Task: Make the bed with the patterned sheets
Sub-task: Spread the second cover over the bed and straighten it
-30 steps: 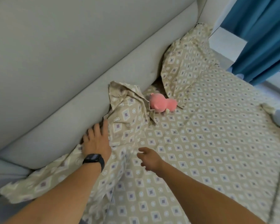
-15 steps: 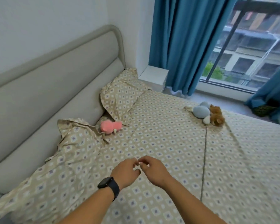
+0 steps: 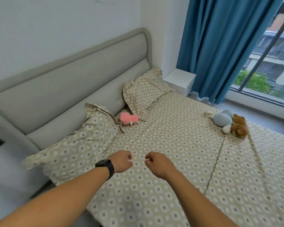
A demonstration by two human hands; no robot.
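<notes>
Both hands, left hand (image 3: pixel 121 162) and right hand (image 3: pixel 157 164), hover loosely curled, holding nothing, above the patterned sheet (image 3: pixel 179 145); better to flatten that rumpled pillow (image 3: pixel 95 128) at the headboard edge.

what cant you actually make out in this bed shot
Head view only:
- Left hand and right hand: fingers curled, but whether they pinch the patterned sheet is too small to tell.
- Near pillow: its lower end merges with rumpled fabric.
- Brown plush: partly hidden behind the blue plush.
- Bed's foot: cut off by the frame's edge.
</notes>
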